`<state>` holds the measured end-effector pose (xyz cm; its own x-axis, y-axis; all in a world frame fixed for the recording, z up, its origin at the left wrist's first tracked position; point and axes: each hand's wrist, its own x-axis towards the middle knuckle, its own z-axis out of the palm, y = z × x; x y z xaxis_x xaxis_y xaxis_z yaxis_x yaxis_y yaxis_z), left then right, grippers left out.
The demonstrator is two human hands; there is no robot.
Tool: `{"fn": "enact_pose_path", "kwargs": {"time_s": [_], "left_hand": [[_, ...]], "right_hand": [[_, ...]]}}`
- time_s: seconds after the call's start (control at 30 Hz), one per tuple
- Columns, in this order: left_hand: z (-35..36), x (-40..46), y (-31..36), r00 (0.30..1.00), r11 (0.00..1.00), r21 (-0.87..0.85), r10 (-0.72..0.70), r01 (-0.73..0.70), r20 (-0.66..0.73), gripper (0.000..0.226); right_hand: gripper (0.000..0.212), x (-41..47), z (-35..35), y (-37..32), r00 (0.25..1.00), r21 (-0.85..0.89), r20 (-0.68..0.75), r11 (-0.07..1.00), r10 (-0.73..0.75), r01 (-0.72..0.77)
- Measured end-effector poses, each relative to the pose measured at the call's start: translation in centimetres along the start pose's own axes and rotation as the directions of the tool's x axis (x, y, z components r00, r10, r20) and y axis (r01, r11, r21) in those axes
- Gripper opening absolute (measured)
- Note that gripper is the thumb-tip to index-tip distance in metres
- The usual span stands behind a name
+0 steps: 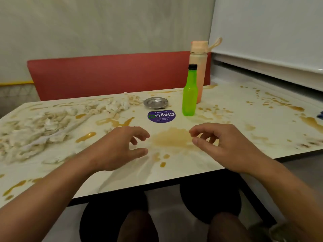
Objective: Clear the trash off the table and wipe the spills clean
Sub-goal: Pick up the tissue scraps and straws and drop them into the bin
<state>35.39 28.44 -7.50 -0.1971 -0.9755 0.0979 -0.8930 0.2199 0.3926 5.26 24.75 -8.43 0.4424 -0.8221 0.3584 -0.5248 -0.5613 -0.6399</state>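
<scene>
A cream table (241, 137) is streaked with brown spills; the largest puddle (173, 138) lies between my hands. Soaked, crumpled tissue trash (40, 126) is heaped over the left side and trails toward the back middle (113, 105). My left hand (120, 147) hovers just left of the puddle, fingers loosely curled and holding nothing. My right hand (222, 144) hovers just right of it, thumb and fingers relaxed and empty.
A green plastic bottle (190, 91) stands upright behind the puddle, with a peach flask (199, 67) behind it. A small steel dish (155, 102) and a purple round sticker (161, 116) sit at mid-table. A red bench back (104, 74) lies beyond; a white wall ledge (269, 67) runs right.
</scene>
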Motion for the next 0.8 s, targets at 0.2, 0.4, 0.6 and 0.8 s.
{"fn": "enact_pose_path", "kwargs": {"time_s": [0.2, 0.4, 0.6, 0.8], "left_hand": [[-3.3, -3.4, -6.0, 0.987, 0.978, 0.139, -0.145, 0.153, -0.068, 0.046], [-2.8, -3.4, -8.3, 0.98, 0.974, 0.109, -0.198, 0.197, -0.007, 0.047], [-2.1, -2.5, -8.4, 0.987, 0.986, 0.053, -0.159, 0.16, -0.031, 0.016], [-1.7, -1.5, -8.5, 0.987, 0.986, -0.138, -0.108, 0.091, -0.116, 0.01]], "right_hand": [[0.021, 4.1, 5.2, -2.4, 0.98, -0.08, 0.18, 0.992, -0.081, 0.097], [0.028, 7.9, 9.9, -4.8, 0.923, -0.183, 0.36, 0.959, -0.138, 0.215], [0.046, 10.7, 13.5, -6.7, 0.86, -0.287, 0.498, 0.916, -0.109, 0.282], [0.024, 12.2, 14.9, -6.1, 0.868, -0.315, 0.479, 0.897, -0.131, 0.309]]}}
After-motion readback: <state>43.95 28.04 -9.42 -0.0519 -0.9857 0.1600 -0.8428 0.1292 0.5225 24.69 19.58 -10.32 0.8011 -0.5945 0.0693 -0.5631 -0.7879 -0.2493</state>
